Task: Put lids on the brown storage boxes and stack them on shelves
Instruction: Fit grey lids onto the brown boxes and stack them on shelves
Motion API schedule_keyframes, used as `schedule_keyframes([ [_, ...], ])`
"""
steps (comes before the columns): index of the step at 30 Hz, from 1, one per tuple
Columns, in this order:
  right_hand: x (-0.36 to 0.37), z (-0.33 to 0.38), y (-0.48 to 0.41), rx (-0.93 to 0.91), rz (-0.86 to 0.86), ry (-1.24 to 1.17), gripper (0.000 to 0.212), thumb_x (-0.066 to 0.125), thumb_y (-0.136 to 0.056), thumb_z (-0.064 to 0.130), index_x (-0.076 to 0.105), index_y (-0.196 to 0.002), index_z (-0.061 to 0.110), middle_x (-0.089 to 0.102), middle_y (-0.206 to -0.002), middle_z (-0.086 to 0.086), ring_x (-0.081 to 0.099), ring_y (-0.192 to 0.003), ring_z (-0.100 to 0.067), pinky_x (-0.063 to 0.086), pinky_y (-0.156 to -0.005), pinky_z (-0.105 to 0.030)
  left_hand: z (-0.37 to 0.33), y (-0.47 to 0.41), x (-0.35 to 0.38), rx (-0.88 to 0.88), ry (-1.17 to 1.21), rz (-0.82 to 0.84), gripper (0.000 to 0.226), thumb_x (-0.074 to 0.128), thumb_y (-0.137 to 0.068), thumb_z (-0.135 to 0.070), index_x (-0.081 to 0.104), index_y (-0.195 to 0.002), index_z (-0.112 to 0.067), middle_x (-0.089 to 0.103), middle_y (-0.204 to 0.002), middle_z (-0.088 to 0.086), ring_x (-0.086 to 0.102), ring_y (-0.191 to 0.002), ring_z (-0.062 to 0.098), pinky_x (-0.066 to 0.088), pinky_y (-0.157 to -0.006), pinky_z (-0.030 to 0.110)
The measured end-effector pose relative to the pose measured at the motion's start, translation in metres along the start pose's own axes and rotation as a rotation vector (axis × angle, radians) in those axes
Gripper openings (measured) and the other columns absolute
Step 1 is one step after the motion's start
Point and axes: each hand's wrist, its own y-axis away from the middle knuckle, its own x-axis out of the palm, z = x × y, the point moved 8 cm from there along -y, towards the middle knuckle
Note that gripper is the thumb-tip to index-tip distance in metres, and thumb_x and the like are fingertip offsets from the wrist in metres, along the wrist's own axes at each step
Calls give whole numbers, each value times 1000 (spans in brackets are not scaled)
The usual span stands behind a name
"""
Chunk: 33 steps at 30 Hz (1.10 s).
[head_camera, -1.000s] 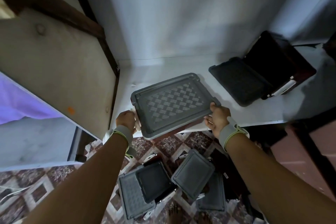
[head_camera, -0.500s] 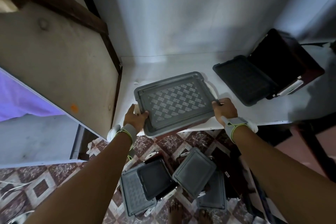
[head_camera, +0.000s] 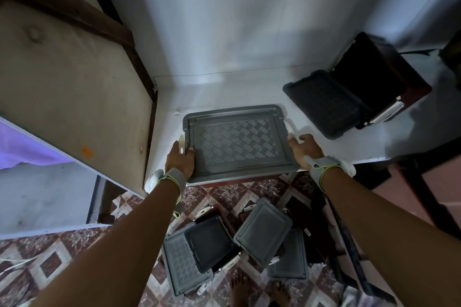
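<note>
A brown storage box with a grey patterned lid (head_camera: 237, 142) on top sits at the front of the white shelf (head_camera: 224, 90). My left hand (head_camera: 180, 157) grips its left side, thumb over the lid edge near a white latch. My right hand (head_camera: 305, 148) holds the right side by the other white latch. Only a thin strip of the brown box shows under the lid's front edge. On the shelf's right stands an open brown box (head_camera: 374, 80) with a dark lid (head_camera: 324, 104) leaning against it.
Several grey lids and boxes (head_camera: 262, 232) lie piled on the patterned floor below, near my bare feet (head_camera: 257, 289). A wooden board (head_camera: 69, 87) leans at the left of the shelf. A dark frame (head_camera: 424, 182) stands at the right.
The lidded box has slid further onto the shelf and turned square to its edge. Both hands moved forward with it and shifted along its sides.
</note>
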Motion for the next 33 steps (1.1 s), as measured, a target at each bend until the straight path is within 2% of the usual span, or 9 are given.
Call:
schedule_keyframes([
  [4,9,-1,-1,-27,44,5,52,40,-100,43,49,-132,3,55,-132,-20,52,-119,-38,41,-99,-40,-2,-4,-1,30,-29,31,36,56,-97,-23,55,-132,-13,60,-131,16,56,-116,39,45,-99,41],
  [9,13,-14,-4,82,58,-52,66,32,-97,54,52,-133,2,52,-139,-18,50,-123,-37,38,-106,-44,-1,-7,-2,-34,6,24,56,62,-95,-29,46,-145,-11,52,-144,13,51,-129,36,41,-107,37],
  [11,15,-14,-9,60,47,-54,64,33,-99,51,53,-133,1,52,-138,-20,50,-123,-36,39,-105,-40,3,-8,-3,-53,-44,24,51,61,-94,-35,56,-135,-4,60,-135,18,57,-119,37,46,-95,36],
  [14,12,-12,-10,3,-8,8,63,36,-100,50,54,-129,-2,54,-135,-22,52,-122,-38,39,-99,-39,2,-6,-2,-34,-67,30,42,59,-96,-36,64,-122,-4,67,-119,18,61,-105,36,42,-80,31],
  [19,6,-2,-10,-87,-115,129,57,41,-100,47,60,-113,-4,61,-121,-25,57,-112,-42,44,-91,-39,-1,0,-5,-43,-61,-11,45,62,-95,-34,58,-130,-5,63,-127,17,58,-116,38,44,-92,35],
  [22,1,6,-7,-118,-180,210,51,44,-100,42,63,-111,-4,65,-116,-24,59,-110,-42,46,-90,-38,0,6,-7,-40,-58,-61,43,63,-93,-35,55,-127,-10,64,-124,17,59,-114,39,47,-93,38],
  [27,0,14,-6,-175,-217,271,41,47,-98,38,59,-110,1,66,-112,-22,60,-107,-42,48,-88,-40,-6,19,-6,31,-170,-138,30,56,-97,-32,48,-119,-13,68,-110,20,62,-98,42,40,-72,35],
  [30,0,14,-6,-137,-207,219,47,40,-100,41,57,-116,0,63,-120,-23,58,-112,-42,45,-93,-41,-10,21,-6,47,-185,-152,30,52,-99,-34,48,-119,-12,68,-112,21,62,-97,44,40,-71,35],
  [33,-4,6,-11,-26,-158,86,58,24,-104,40,56,-124,-4,56,-131,-25,53,-121,-41,38,-102,-42,-9,18,-12,-1,-87,-180,34,46,-101,-42,54,-113,-11,68,-114,18,61,-104,42,38,-78,33],
])
